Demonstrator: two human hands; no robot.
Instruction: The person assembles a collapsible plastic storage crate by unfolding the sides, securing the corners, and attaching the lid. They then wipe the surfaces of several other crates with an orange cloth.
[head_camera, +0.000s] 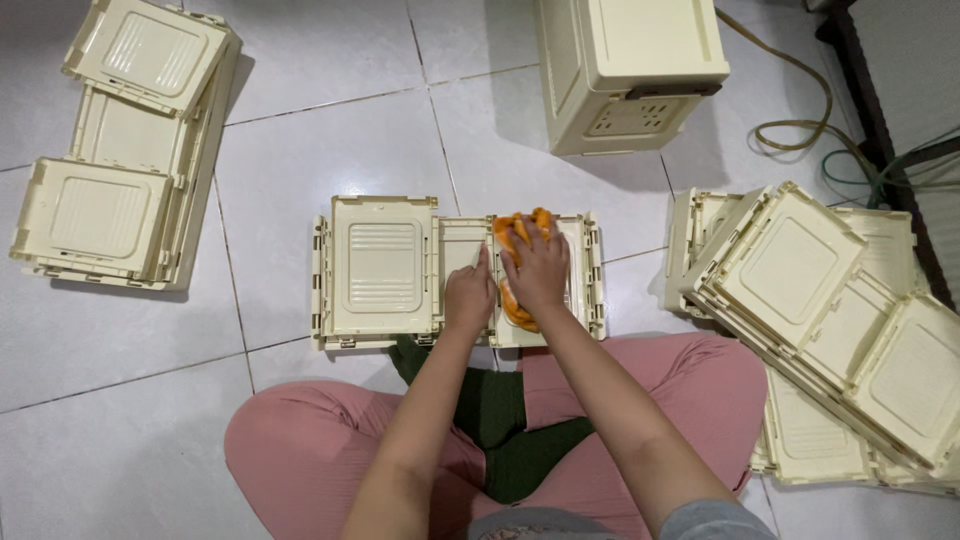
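One flattened crate (400, 270) lies on the floor (300, 170) at centre. Right hand (538, 268) presses one orange cloth (515, 235) onto it, grip clenched on the cloth; left hand (468, 295) rests beside, released. One upright crate (625, 70) at 12 o'clock; two stacks, at 9 (110, 160) and 3 (830, 330).

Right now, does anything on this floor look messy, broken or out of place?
Nothing looks broken or spilled. The right hand presses an orange cloth on a folded crate; the left hand rests beside it. Only the right-hand stack lies askew, panels fanned out.
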